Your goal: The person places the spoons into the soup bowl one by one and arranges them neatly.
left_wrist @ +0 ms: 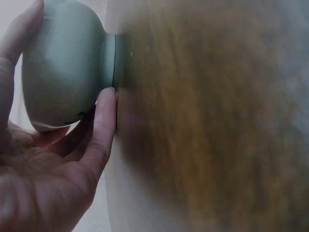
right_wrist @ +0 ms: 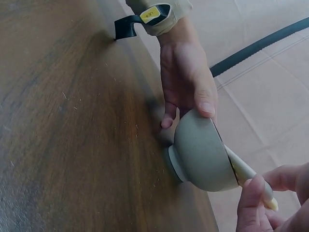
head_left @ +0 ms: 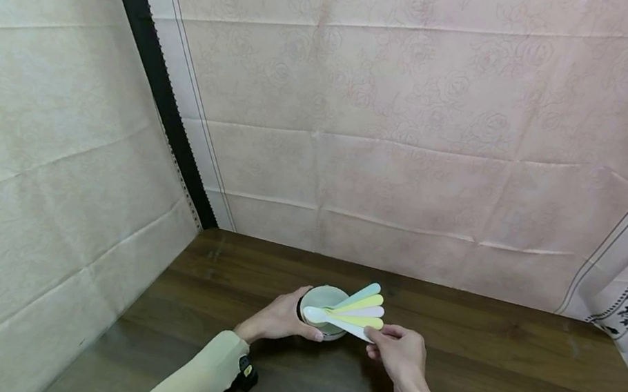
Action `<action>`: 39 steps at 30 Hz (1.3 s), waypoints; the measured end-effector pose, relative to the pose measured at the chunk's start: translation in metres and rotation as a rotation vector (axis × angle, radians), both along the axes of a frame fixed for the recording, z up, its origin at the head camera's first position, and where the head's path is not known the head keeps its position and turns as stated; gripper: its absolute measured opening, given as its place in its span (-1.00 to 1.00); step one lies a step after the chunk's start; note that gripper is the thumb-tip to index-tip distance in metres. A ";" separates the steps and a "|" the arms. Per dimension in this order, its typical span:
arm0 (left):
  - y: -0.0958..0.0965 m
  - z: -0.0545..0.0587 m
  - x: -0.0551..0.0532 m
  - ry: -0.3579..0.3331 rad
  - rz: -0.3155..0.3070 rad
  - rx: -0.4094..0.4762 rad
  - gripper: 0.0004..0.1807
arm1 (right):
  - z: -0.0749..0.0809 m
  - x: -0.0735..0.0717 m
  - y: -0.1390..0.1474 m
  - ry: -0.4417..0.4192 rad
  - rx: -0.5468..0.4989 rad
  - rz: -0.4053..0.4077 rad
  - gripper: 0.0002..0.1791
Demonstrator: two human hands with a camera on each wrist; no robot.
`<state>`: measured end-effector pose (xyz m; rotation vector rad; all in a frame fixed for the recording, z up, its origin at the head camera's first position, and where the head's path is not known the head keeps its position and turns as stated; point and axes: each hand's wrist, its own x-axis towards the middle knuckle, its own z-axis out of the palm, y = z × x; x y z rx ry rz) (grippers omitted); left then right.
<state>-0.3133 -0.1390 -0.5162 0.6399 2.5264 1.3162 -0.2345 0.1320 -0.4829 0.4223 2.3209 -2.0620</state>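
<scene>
A pale green bowl (head_left: pixel 325 291) stands on the wooden table. My left hand (head_left: pixel 283 317) grips it from the left side, thumb near the rim; in the left wrist view a finger reaches down to the foot of the bowl (left_wrist: pixel 67 63). Several pastel spoons fan out over the right rim, among them a blue spoon (head_left: pixel 362 296) and yellow ones. The thumb and fingers of my right hand (head_left: pixel 400 357) pinch the handle end of a white spoon (head_left: pixel 346 326), whose head lies over the bowl's opening. The other spoons' heads are mostly hidden.
Dark wooden tabletop (head_left: pixel 510 371) surrounds the bowl. Behind it hangs a pinkish patterned cloth (head_left: pixel 400 99), and on the left a pale cloth (head_left: pixel 34 139), with a black strip (head_left: pixel 151 48) between them. A black strapped device (head_left: pixel 247 373) sits on the left wrist.
</scene>
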 end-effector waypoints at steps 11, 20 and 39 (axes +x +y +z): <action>0.000 -0.001 -0.002 -0.011 0.000 0.000 0.08 | -0.001 -0.003 0.004 0.009 0.004 -0.004 -0.61; 0.000 -0.002 -0.002 -0.009 0.008 -0.004 0.07 | 0.000 -0.004 0.004 0.005 -0.002 0.003 -0.61; -0.004 0.004 -0.003 -0.013 0.016 -0.039 0.11 | 0.003 0.004 0.013 0.002 -0.027 -0.017 -0.52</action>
